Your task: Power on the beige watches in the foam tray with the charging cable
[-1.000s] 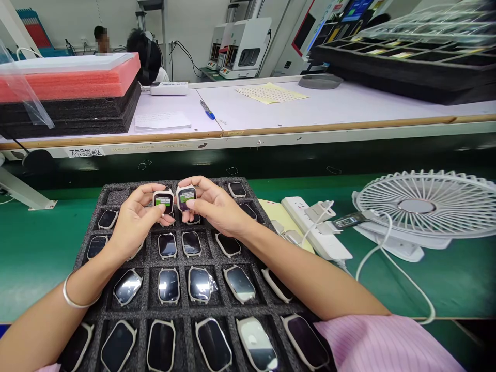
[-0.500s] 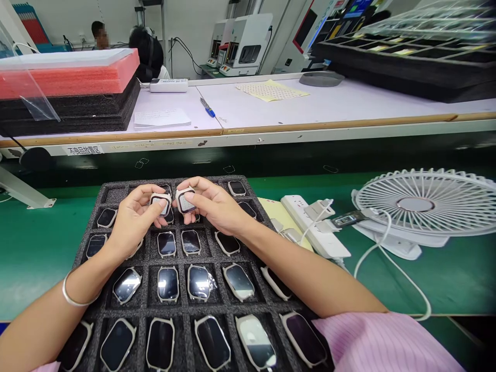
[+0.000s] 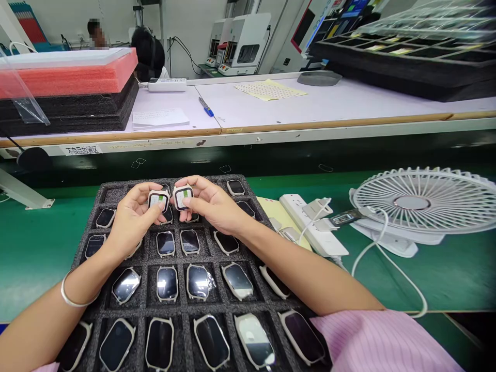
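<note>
My left hand (image 3: 134,219) grips a smartwatch case (image 3: 157,199), with the thumb against its lit white and green screen. A second smartwatch case (image 3: 182,195), also lit white with some green, is pinched in my right hand (image 3: 211,204), the thumb on its screen. The two cases are held side by side, slightly apart, above the far rows of a black foam tray (image 3: 144,305). In the tray's compartments lie several strapless watch cases with dark screens, such as one watch case (image 3: 159,343) near the front. My hands partly cover the far compartments.
Right of the tray are a white power strip (image 3: 310,227) with chargers and a white fan (image 3: 426,201) with its cable. A shelf (image 3: 256,111) behind carries foam sheets (image 3: 70,77), a pen (image 3: 206,107), papers (image 3: 160,119) and a black divided tray (image 3: 406,67). Two people sit beyond.
Green areas now show on both screens, which were whitish before. The watch in my right hand has turned a little to face me more squarely. Both hands stay nearly in place.
</note>
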Available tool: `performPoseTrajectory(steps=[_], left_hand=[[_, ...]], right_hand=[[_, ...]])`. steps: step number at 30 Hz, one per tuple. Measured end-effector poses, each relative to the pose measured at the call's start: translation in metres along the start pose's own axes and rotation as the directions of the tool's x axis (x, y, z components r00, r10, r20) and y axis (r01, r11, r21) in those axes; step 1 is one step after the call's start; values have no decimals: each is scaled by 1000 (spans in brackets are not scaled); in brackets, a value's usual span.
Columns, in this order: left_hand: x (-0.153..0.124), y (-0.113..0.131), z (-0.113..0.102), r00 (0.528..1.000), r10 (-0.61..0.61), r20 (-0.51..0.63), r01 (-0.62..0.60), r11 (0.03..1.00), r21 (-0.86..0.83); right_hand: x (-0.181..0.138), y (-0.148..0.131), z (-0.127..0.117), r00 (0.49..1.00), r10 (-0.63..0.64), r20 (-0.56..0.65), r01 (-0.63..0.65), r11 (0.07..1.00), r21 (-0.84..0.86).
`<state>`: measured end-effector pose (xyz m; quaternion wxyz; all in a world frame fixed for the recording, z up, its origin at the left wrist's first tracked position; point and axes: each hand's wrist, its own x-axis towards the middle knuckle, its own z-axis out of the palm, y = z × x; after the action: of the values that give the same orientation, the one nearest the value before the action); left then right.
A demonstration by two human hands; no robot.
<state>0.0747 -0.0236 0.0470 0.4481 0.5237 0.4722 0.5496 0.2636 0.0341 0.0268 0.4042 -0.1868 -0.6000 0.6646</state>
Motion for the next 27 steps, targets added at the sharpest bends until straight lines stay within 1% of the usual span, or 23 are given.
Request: performPoseTrajectory(steps=[7,27], left_hand=[[0,0,0,1000,19,13,-19,1000,1],[1,1,2,999,4,37,-3,1000,-30]], right_hand=[[0,-1,0,1000,6,-8,-6,1000,-9],[0,0,0,1000,-21,20,20,1000,14]])
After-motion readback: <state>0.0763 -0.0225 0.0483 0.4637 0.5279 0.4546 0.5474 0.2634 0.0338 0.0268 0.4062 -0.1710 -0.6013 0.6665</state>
